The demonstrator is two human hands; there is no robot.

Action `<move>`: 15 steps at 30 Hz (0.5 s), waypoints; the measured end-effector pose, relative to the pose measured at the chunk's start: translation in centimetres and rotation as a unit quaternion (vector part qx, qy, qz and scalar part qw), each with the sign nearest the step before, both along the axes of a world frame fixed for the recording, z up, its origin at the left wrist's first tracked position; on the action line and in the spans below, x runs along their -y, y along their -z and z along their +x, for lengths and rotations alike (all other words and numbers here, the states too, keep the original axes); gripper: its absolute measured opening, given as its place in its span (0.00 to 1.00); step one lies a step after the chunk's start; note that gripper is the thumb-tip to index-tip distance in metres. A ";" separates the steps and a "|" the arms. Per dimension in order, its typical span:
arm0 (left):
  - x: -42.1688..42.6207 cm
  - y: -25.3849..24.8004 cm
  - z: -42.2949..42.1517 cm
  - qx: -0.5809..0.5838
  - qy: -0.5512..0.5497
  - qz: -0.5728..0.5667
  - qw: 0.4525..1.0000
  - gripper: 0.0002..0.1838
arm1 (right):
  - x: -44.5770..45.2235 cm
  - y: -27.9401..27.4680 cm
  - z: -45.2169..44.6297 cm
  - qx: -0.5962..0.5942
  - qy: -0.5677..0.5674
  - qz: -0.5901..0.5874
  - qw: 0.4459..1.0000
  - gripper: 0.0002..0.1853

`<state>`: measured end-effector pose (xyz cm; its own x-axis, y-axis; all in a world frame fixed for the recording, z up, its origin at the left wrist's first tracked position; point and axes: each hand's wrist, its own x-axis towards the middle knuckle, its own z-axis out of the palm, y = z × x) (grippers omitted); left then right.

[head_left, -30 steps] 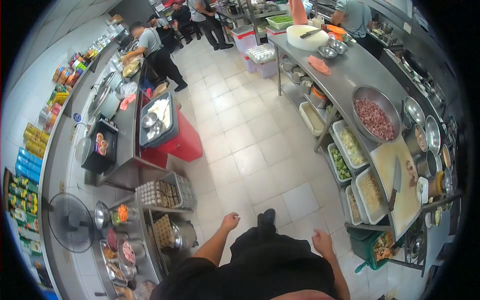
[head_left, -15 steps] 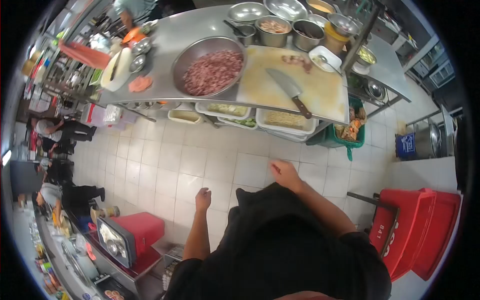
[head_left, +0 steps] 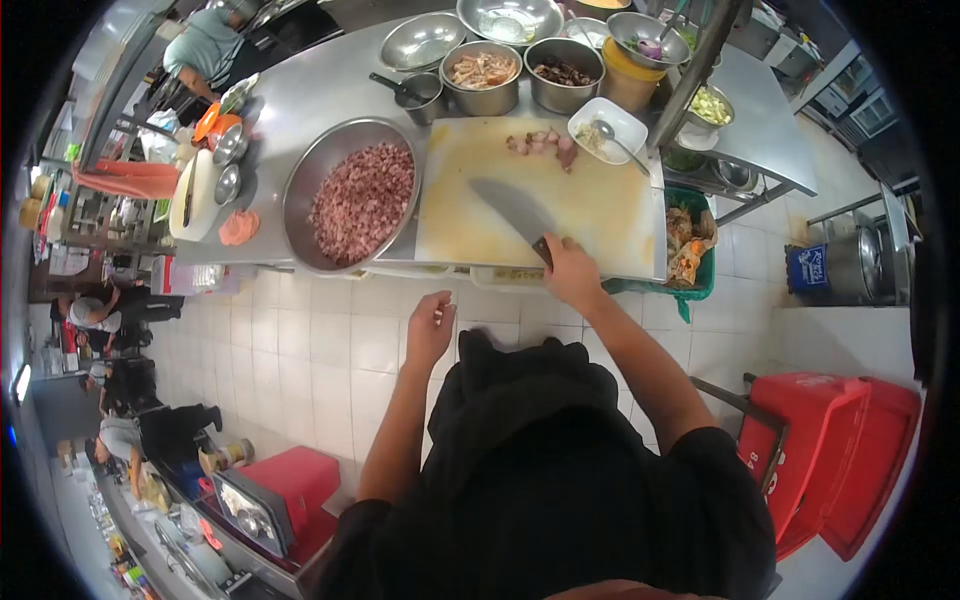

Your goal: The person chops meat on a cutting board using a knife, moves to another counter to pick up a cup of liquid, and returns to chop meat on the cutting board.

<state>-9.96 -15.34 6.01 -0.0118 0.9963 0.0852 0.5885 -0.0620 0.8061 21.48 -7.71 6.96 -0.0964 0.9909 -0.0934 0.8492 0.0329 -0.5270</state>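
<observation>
My right hand is closed around the dark wooden handle of a large chef's knife. The blade lies over the yellowed white cutting board, pointing to the upper left. Small pieces of pinkish meat rest near the board's far edge. In front of the counter hangs my left hand, holding nothing, its fingers loosely curled but apart. Left of the board stands a wide steel bowl filled with diced raw meat. A white dish with a spoon sits at the board's upper right corner.
Steel pots of shredded food and dark pieces line the back. A green bin with scraps stands below the counter's right end. Red coolers flank me. Other people work at the far left.
I have moved closer to the counter. My right hand has reached forward and taken hold of the knife's handle. My left hand has also come forward, nearer the counter's edge.
</observation>
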 end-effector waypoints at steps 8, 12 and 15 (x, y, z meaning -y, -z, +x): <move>-16.0 -0.5 4.4 0.089 0.100 0.013 0.991 0.15 | 4.2 -1.3 2.1 -0.227 0.154 -0.025 0.961 0.25; -22.5 -0.8 9.6 0.089 0.171 0.024 0.981 0.19 | 6.7 -2.5 2.7 -0.201 0.268 -0.002 0.942 0.22; -27.3 2.0 14.0 0.026 0.222 0.063 0.973 0.22 | 7.4 -0.9 3.0 -0.213 0.308 0.053 0.926 0.21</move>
